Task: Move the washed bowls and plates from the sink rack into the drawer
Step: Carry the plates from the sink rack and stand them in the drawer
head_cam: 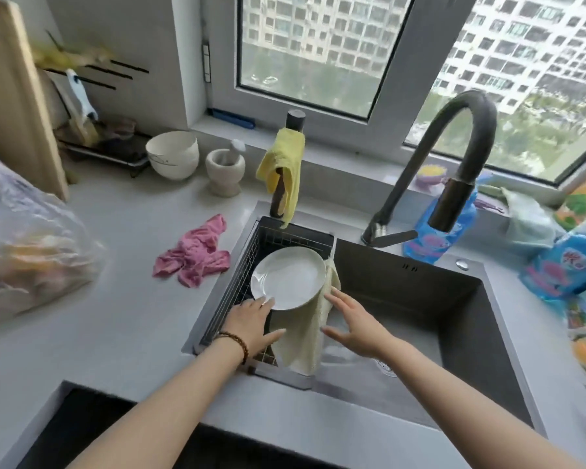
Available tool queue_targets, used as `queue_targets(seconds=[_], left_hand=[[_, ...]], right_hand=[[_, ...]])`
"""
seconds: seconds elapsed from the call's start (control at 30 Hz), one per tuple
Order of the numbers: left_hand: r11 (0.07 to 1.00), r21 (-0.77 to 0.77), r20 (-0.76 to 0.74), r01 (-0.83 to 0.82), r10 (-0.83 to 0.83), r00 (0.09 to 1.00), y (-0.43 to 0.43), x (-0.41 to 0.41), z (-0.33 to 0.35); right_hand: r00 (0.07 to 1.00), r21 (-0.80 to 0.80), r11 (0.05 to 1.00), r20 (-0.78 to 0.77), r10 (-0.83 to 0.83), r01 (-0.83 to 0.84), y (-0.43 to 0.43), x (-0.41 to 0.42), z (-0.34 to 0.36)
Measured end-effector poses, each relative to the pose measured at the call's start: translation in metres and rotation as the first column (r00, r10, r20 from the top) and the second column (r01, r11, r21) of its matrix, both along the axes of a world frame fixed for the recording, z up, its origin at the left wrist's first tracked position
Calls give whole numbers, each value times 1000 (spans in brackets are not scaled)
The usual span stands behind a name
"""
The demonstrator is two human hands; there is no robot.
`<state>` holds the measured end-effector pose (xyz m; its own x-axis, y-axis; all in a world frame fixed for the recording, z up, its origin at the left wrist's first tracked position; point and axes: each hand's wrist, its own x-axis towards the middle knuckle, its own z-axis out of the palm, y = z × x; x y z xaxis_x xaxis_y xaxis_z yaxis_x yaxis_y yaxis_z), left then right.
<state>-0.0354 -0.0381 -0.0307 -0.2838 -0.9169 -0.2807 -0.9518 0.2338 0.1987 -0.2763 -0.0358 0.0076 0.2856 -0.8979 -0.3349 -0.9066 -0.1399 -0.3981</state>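
Note:
A white plate [288, 277] lies tilted in the dark wire sink rack [241, 282] at the left of the sink. My left hand [252, 321] reaches into the rack, fingertips touching the plate's near rim, fingers apart and not closed on it. My right hand [351, 324] hovers open just right of the plate, beside a cream cloth [301, 336] draped over the rack's edge. Stacked white bowls [173, 154] stand on the counter at the back left. No drawer is in view.
A dark sink basin [420, 299] with a curved black tap [454, 157] is at the right. On the counter lie a pink rag [197, 253], a mortar [224, 170], a plastic bag [27, 245], and blue detergent packs [437, 231]. A yellow cloth [285, 167] hangs behind the rack.

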Motion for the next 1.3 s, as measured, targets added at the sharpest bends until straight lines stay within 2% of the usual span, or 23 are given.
queue_targets(seconds=[0.23,0.37,0.57,0.7,0.87,0.97,1.03,1.13,1.23,1.3], left_hand=[[994,81,-8,68,-67,998,-59,-20,-51],[987,138,-56,84,-77,995,-71,-37,-65],[988,127,-145,88,-69,987,-80,-45,-73],[990,95,-130,101,-88,988,-80,-45,-79],[997,-20,-161,72,-75,984,-76,-47,-92],[992,-9,-56,129,-129,990,-75,-50,-91],[987,-58,-13,148,-149,989,-73,-49,-87],[982,-156,-128,106,-126,984,-69,-44,-79],[982,-160,-130,99,-120,984,-70,-35,-68],[989,-138,-183,59,-84,979,-73,-33,-55]], right_hand=[[999,33,999,-39,11,-10,-41,-6,-39],[999,36,998,-2,48,-48,-40,-14,-55],[997,8,997,36,70,-70,-41,-19,-64],[996,2,997,52,74,-74,-39,-20,-67],[996,-6,997,54,73,-73,-38,-20,-68],[996,3,998,46,70,-71,-38,-19,-68],[997,10,997,43,71,-71,-38,-19,-67],[997,17,997,38,69,-70,-38,-18,-66],[997,29,997,34,69,-70,-38,-18,-65],[997,37,998,42,58,-60,-39,-19,-65]])
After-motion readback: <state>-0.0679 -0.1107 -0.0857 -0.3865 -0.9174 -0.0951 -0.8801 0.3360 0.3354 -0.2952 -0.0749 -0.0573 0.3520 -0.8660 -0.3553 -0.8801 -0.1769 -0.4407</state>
